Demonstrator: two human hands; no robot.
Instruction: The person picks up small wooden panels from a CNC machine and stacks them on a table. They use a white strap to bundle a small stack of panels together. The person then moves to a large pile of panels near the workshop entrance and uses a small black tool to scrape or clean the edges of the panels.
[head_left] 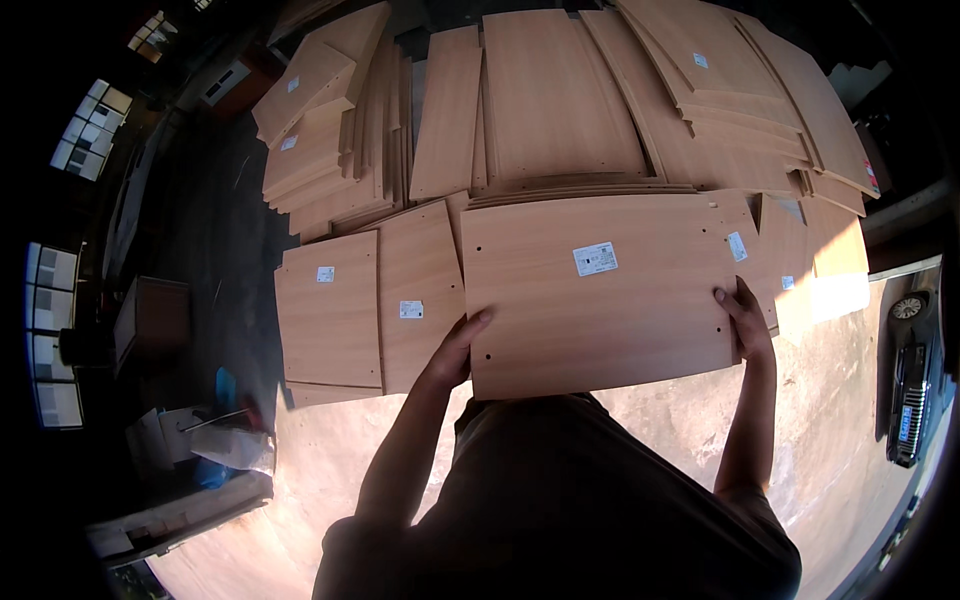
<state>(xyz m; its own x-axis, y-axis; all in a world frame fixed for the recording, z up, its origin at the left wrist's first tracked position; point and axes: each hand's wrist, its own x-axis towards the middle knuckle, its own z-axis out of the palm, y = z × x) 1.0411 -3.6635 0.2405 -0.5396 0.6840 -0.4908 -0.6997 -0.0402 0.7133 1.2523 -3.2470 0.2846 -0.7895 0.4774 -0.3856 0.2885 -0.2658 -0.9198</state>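
Grasping drilled wood-grain panel (600, 315) between left hand (462, 350) and right hand (748, 322) | probably stiff, fairly heavy, smooth-faced, chip-prone | best held by side edges

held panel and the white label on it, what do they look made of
Panel: probably wood-based board, smooth and low-sheen; faint grain and clean, straight edges suggest it, but whether the face is veneer or printed laminate can't be told.
Label: likely paper, perhaps thin plastic film; it is white, flat and carries dark print.
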